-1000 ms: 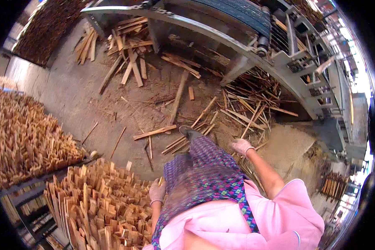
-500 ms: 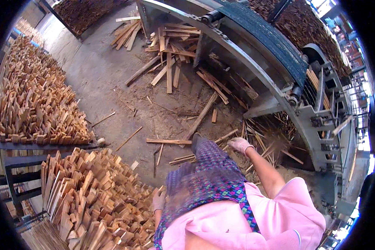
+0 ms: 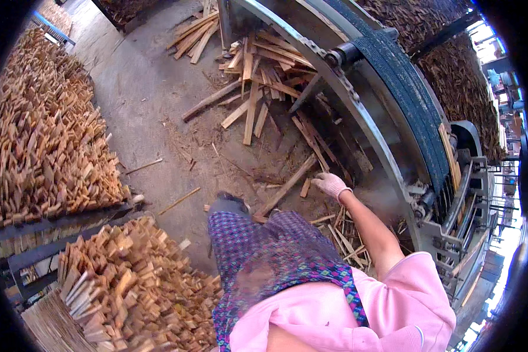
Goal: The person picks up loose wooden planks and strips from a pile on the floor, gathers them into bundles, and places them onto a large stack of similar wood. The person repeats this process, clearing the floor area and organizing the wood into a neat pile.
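My right hand (image 3: 332, 185), in a pale pinkish work glove, hangs over the floor beside the conveyor frame, its fingers loosely apart and nothing visible in them. Just below its fingertips lies a short wood offcut (image 3: 305, 188). A longer wooden board (image 3: 287, 185) lies slanting across the floor to the left of it. Under my right forearm, thin wood strips (image 3: 349, 243) are scattered by the foot of the machine. My left hand is out of sight, and only part of my left upper arm shows at the lower edge.
A conveyor (image 3: 399, 76) with a dark belt curves along the right. Ahead, loose boards (image 3: 249, 105) lie heaped on the floor. Stacked wood pieces stand at left in a large pile (image 3: 47, 135) and a nearer pile (image 3: 141, 281). A thin stick (image 3: 179, 200) lies near my foot.
I have stepped forward, and a shoe now shows farther left. My right hand has moved forward, away from the scattered strips. My left hand, seen earlier beside the near pile, has gone from view.
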Motion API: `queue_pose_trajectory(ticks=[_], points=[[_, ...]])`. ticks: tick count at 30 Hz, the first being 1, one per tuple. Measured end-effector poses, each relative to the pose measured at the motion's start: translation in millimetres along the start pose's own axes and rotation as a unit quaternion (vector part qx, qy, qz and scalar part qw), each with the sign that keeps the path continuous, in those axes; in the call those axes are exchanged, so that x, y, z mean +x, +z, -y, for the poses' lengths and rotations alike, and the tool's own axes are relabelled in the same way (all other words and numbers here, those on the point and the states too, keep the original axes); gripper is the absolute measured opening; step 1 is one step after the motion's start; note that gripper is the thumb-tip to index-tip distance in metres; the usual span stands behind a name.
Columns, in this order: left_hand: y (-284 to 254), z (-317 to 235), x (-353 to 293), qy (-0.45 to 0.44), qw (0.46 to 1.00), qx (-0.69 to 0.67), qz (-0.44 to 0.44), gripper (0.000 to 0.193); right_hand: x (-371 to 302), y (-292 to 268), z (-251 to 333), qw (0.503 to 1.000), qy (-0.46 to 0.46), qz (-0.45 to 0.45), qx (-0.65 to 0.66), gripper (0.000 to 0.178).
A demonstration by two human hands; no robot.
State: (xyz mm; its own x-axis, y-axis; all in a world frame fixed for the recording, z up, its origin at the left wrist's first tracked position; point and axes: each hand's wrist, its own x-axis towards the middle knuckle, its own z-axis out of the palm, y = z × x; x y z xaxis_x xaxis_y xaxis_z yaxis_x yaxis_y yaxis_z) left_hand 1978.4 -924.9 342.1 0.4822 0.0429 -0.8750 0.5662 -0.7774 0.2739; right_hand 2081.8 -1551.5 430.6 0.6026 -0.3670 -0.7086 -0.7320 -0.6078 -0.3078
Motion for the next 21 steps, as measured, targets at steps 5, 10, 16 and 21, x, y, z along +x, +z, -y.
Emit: queue_pose_trajectory(ticks=[5, 10, 16, 21], points=[[-69, -96, 90, 0.018, 0.999, 0.030, 0.029, 0.034, 43, -20, 21, 0.995, 0.070, 0.023, 0.068, 0.056], [-189, -236, 209, 0.177, 0.870, 0.458, 0.042, 0.031, 65, -4, 16, 0.990, 0.113, -0.052, 0.071, 0.054], [-282, -406, 248, 0.213, 0.957, -0.142, -0.136, 0.050, 120, -75, 106, 0.988, 0.113, -0.028, 0.104, 0.057], [-278, -506, 206, 0.194, 0.975, -0.089, -0.070, 0.049, 223, -149, 182, 0.990, 0.053, -0.077, 0.110, 0.059]])
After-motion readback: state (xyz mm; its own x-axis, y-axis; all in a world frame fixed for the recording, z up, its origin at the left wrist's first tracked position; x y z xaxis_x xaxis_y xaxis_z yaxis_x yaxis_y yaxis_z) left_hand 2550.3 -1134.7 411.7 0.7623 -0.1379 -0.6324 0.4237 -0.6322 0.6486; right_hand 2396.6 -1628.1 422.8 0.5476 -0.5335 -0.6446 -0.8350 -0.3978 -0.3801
